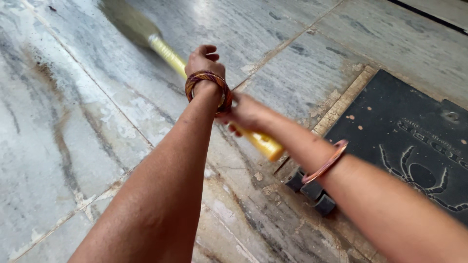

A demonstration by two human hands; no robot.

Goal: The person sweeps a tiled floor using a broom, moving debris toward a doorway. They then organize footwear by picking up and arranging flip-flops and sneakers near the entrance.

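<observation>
My left hand (204, 61) grips the yellow handle of a broom (168, 53) high up, with brown bangles on its wrist. Lower on the same handle, my right hand (243, 113) is closed near the yellow end (265, 144), a thin copper bangle on that wrist. The broom's bristle head (124, 22) is blurred and lies on the grey stone floor at the upper left. Both forearms reach across the middle of the view.
The floor is grey streaked stone tiles (73, 122) with brown stains along the joints. A dark metal cover plate with an embossed crab shape (414, 146) is set in the floor at right. Three small dark blocks (312, 190) sit at its left edge.
</observation>
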